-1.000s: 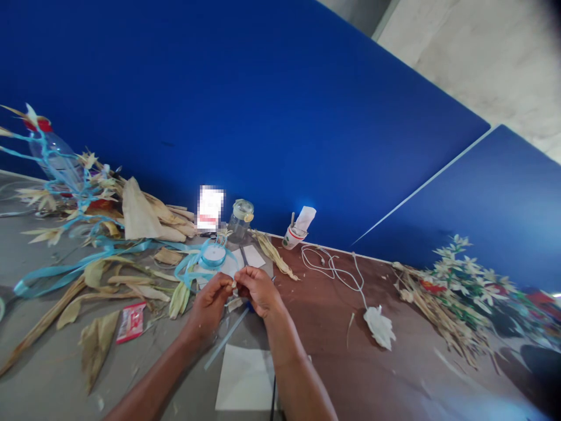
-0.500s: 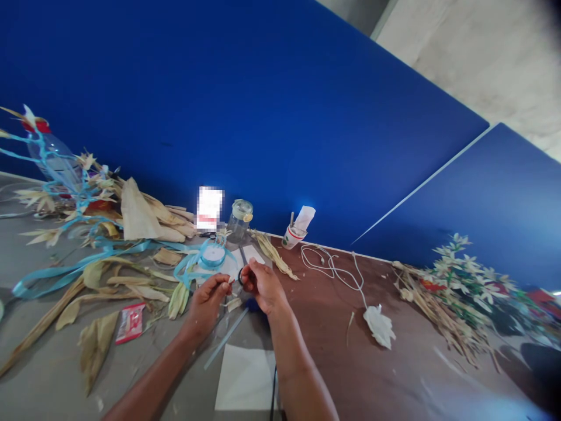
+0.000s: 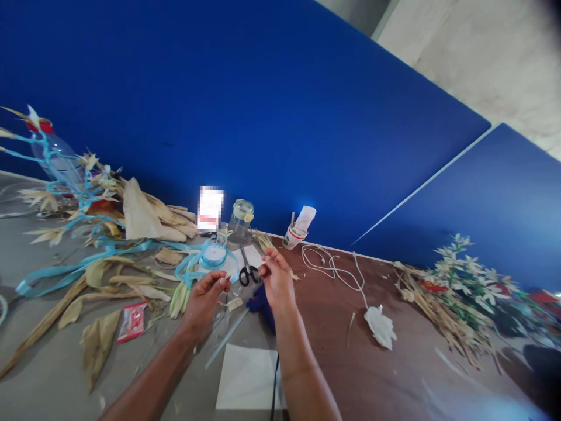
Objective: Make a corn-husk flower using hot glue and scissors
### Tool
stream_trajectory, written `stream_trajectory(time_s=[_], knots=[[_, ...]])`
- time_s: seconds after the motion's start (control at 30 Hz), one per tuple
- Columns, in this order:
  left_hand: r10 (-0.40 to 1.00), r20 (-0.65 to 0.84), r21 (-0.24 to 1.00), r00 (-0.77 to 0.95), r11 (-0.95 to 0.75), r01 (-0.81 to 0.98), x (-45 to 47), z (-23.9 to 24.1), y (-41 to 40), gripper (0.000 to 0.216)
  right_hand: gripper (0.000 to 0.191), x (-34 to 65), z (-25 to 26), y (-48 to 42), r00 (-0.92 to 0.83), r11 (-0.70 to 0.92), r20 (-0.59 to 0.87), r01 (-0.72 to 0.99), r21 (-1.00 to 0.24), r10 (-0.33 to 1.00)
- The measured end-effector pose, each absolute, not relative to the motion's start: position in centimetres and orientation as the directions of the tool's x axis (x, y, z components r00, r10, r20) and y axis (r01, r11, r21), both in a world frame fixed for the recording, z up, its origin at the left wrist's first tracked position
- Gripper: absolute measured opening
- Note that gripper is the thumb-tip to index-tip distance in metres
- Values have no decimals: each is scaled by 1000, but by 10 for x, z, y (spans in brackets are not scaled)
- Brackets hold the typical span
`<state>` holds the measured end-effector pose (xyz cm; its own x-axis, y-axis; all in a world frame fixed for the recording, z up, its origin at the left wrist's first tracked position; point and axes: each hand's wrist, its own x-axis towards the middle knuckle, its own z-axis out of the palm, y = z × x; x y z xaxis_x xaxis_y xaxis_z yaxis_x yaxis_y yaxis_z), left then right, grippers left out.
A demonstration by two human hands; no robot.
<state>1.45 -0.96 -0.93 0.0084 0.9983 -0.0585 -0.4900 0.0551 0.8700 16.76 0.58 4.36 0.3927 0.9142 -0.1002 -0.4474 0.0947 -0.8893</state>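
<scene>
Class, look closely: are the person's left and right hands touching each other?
Apart. The head view shows a plain gap between the left hand and the right hand, with the black-handled scissors visible in it.

Left hand [image 3: 203,301] with a tiny pale piece [image 3: 227,277] at its fingers, right hand [image 3: 279,285] just beside black scissors [image 3: 246,268].

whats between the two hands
In the head view, the scissors show between the left hand and right hand; lower down, a pale scrap and blue object.

No text legible — packet print too small [image 3: 132,322].
</scene>
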Motion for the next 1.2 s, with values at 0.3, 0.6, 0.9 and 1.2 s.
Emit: stream_trajectory(time_s=[0.3, 0.6, 0.9, 1.2], knots=[[997, -83, 819, -8, 63, -570, 16, -10, -7, 27, 22, 174, 43, 1, 196, -17, -50, -171, -985, 979], [995, -100, 837, -19, 74, -542, 15, -5, -6, 29, 10, 124, 19, -7, -110, 14, -27, 356, -935, 994], [988, -154, 787, -9, 116, -606, 16, -1, -9, 31, 16, 120, 17, -7, -91, 48, 19, 330, -943, 996], [979, -198, 739, -41, 122, -663, 16, -1, -8, 36, 17, 121, 18, -4, 0, 14, 14, 172, -985, 1000]])
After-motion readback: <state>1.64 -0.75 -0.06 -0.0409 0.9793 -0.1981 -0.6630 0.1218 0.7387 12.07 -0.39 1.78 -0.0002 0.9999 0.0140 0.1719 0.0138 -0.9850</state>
